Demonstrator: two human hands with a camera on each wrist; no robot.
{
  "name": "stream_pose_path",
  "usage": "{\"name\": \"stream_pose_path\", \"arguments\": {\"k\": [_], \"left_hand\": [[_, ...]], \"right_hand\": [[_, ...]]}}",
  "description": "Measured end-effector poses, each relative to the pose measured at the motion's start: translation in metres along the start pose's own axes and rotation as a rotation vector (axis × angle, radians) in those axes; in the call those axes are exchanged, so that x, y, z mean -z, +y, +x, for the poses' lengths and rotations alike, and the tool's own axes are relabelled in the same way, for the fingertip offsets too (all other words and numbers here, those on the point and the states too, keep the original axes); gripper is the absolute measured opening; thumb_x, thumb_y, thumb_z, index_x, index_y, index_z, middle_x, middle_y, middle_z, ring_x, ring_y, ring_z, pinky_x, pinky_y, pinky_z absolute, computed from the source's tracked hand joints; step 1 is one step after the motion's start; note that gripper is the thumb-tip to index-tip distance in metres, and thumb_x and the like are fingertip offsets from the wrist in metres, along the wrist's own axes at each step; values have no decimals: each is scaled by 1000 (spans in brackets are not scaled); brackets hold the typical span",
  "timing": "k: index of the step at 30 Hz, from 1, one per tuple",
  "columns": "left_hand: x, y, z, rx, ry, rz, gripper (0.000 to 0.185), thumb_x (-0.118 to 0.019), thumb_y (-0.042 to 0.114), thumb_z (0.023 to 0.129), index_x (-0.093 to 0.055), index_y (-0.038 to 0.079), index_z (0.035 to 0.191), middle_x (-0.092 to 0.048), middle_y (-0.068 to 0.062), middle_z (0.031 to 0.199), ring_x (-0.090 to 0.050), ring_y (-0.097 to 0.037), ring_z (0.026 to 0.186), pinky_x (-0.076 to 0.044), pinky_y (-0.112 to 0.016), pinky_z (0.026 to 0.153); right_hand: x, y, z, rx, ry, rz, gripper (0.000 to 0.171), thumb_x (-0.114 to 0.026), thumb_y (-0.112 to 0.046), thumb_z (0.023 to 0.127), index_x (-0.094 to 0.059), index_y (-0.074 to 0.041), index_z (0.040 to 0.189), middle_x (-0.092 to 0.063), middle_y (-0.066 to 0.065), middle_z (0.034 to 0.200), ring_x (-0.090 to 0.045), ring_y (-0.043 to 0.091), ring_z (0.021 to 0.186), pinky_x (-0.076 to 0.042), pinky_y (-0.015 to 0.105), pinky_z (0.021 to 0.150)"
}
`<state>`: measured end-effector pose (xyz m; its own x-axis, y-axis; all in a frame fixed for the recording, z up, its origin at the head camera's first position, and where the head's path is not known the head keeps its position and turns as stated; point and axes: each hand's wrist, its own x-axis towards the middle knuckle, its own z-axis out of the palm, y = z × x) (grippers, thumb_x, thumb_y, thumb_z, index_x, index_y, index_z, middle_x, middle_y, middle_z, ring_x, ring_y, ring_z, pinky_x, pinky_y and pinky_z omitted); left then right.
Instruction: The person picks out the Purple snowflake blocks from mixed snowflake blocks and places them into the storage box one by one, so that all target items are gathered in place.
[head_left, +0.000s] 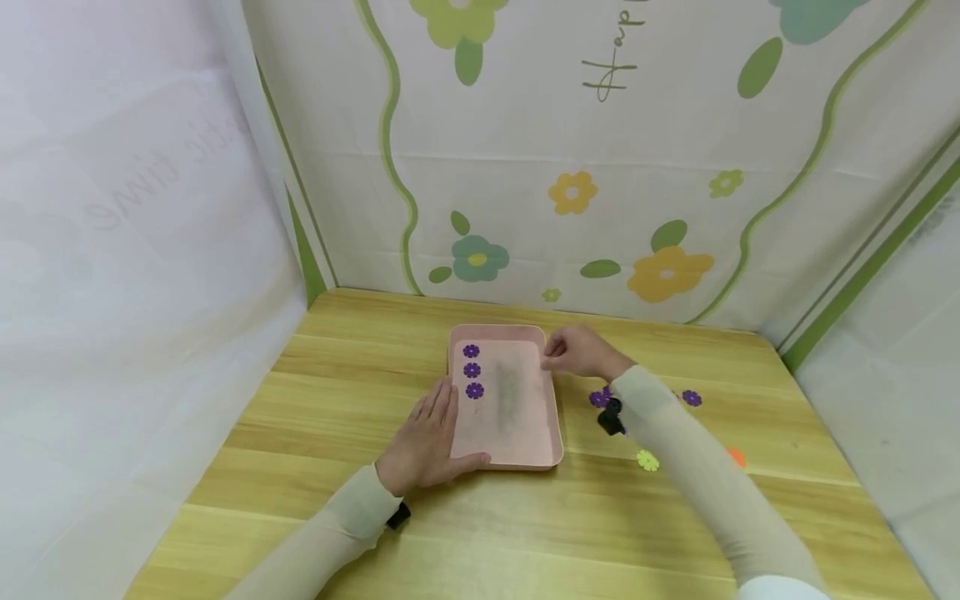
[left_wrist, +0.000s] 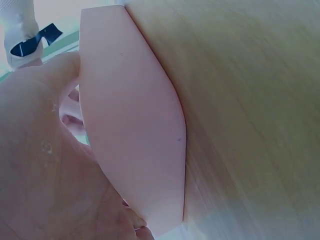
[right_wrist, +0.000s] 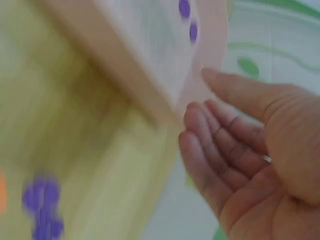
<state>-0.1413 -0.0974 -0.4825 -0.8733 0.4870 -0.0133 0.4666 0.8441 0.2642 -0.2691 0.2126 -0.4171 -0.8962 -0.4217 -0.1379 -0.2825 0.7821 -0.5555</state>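
A shallow pink tray (head_left: 507,417) lies on the wooden table, with three purple flower-shaped pieces (head_left: 472,370) in a column along its left side. My left hand (head_left: 427,433) rests on the near left corner, fingers along the left rim and thumb over the front one. The left wrist view shows the tray's outer wall (left_wrist: 135,115) beside that palm. By the tray's far right rim is my right hand (head_left: 581,352). Its thumb and fingers (right_wrist: 220,145) bend loosely, with a gap between them and no piece visible there in the right wrist view.
Right of the tray lie more purple flower pieces (head_left: 692,398), a yellow-green one (head_left: 648,460) and an orange piece (head_left: 737,456), some partly behind the right forearm. A flower-printed white curtain (head_left: 510,125) stands along the table's back edge; white sheets flank both sides.
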Motion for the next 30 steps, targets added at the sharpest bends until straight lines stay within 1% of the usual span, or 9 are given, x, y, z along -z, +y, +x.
{"name": "stream_pose_path", "arguments": {"k": [3, 7, 9, 11, 16, 19, 22, 26, 30], "left_hand": [[2, 0, -1, -5, 7, -11, 121, -54, 81, 93, -18, -10, 164, -14, -31, 174, -19, -46, 163, -30, -59, 129], [7, 3, -2, 5, -24, -16, 119, -57, 78, 93, -18, -9, 165, -14, -30, 174, -18, -45, 163, -28, -58, 130], [8, 4, -3, 5, -24, -29, 119, -59, 76, 93, -18, -10, 164, -14, -31, 174, -19, -46, 163, -29, -58, 130], [7, 4, -4, 6, -30, -29, 119, -57, 77, 94, -16, -10, 165, -12, -31, 174, -17, -45, 163, -27, -58, 130], [0, 1, -4, -7, 3, -46, 122, -49, 84, 93, -17, -10, 165, -12, -30, 175, -17, -46, 163, -28, -60, 129], [-5, -2, -3, -4, 20, -33, 123, -50, 85, 92, -17, -8, 165, -12, -29, 175, -17, -44, 163, -28, -59, 130], [-11, -5, -1, 2, 24, 0, 124, -48, 86, 92, -15, -7, 166, -10, -27, 176, -15, -43, 164, -28, -58, 130], [-13, -7, 0, 9, 21, 4, 124, -48, 87, 91, -12, -5, 167, -7, -25, 177, -14, -41, 165, -27, -57, 131], [-12, -6, 1, 8, 28, -5, 124, -47, 87, 91, -12, -5, 167, -7, -25, 177, -15, -40, 165, -28, -57, 130]], "right_hand": [[24, 24, -16, -4, -1, -30, 27, -79, -16, 96, -74, 3, 114, -76, 17, 110, -73, 27, 101, -62, 46, 93], [52, 59, -42, -34, -5, -95, 33, -77, -17, 97, -71, 5, 120, -75, 21, 115, -73, 30, 104, -61, 49, 96], [62, 76, -56, -47, -4, -123, 36, -77, -17, 97, -70, 8, 121, -74, 25, 117, -73, 32, 104, -61, 52, 96], [71, 93, -69, -70, -4, -138, 38, -76, -17, 97, -69, 10, 122, -72, 28, 118, -72, 35, 104, -60, 54, 95], [87, 135, -98, -154, -8, -202, 42, -76, -18, 97, -67, 13, 123, -71, 31, 117, -71, 39, 103, -60, 57, 91], [92, 155, -113, -189, -5, -239, 43, -77, -18, 96, -67, 15, 123, -72, 31, 114, -72, 40, 100, -60, 58, 89], [92, 170, -125, -215, 7, -245, 46, -78, -16, 95, -66, 18, 123, -72, 32, 111, -71, 42, 99, -60, 59, 88], [84, 184, -136, -248, 42, -238, 47, -78, -18, 95, -66, 18, 123, -72, 30, 109, -70, 41, 98, -60, 57, 87], [71, 192, -141, -265, 63, -221, 47, -78, -20, 96, -66, 17, 122, -73, 29, 107, -70, 41, 97, -60, 57, 87]]}}
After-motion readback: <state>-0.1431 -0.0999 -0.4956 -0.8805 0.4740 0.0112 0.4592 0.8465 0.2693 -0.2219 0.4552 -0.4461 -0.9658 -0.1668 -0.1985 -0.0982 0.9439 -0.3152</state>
